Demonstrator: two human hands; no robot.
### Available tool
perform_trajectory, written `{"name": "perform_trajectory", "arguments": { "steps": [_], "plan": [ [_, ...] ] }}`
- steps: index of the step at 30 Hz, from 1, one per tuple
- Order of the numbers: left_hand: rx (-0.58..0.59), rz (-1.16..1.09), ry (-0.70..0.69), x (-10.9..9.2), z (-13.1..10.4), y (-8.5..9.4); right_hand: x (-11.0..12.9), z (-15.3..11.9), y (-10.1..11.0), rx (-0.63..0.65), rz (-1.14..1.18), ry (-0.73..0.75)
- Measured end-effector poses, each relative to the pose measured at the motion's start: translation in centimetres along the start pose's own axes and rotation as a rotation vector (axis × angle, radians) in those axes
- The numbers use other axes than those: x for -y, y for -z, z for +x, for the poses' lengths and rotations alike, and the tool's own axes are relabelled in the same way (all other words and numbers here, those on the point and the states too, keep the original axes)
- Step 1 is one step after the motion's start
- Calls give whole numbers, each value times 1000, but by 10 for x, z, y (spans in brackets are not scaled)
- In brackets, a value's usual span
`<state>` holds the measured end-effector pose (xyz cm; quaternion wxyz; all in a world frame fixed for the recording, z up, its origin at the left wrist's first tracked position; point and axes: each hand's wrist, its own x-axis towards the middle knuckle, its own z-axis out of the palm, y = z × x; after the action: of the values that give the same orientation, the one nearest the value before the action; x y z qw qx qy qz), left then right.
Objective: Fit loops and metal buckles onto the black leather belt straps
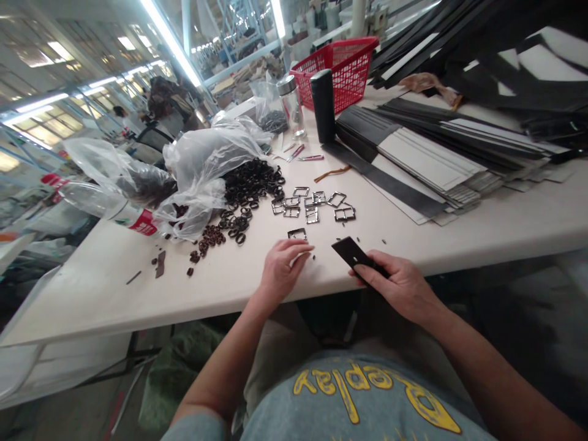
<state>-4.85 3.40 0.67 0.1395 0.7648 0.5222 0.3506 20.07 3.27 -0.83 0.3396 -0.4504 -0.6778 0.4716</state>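
Note:
My right hand (399, 282) is closed on a black strap (350, 250), a flat strip with a small hole or slot near the thumb. The strap's squared end points up and left over the table's front edge. My left hand (285, 263) reaches over the tabletop with fingers extended and the thumb apart from them. Just beyond its fingertips lies a metal buckle (297, 230); whether they touch it I cannot tell. Farther back, several more metal buckles (312, 214) lie in a loose group. A few tiny dark bits are scattered around the strap's end.
Piles of black loops (250, 190) and brown loops (212, 240) spill beside plastic bags (215, 147). A plastic bottle (114, 208) lies at left. Behind stand a glass flask (291, 107), a black roll (323, 107) and a red basket (351, 73). Stacked strips (427, 156) cover the right.

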Motion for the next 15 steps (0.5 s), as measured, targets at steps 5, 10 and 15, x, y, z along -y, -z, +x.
{"name": "perform_trajectory", "arguments": {
  "steps": [5,10,15],
  "plan": [
    [123,383,-81,40,24,19,-6,2,-1,-19,53,-37],
    [229,429,2,45,36,16,-8,1,-1,-17,73,-47],
    [236,274,142,43,49,14,-7,3,-1,-8,81,-56]
  ]
}}
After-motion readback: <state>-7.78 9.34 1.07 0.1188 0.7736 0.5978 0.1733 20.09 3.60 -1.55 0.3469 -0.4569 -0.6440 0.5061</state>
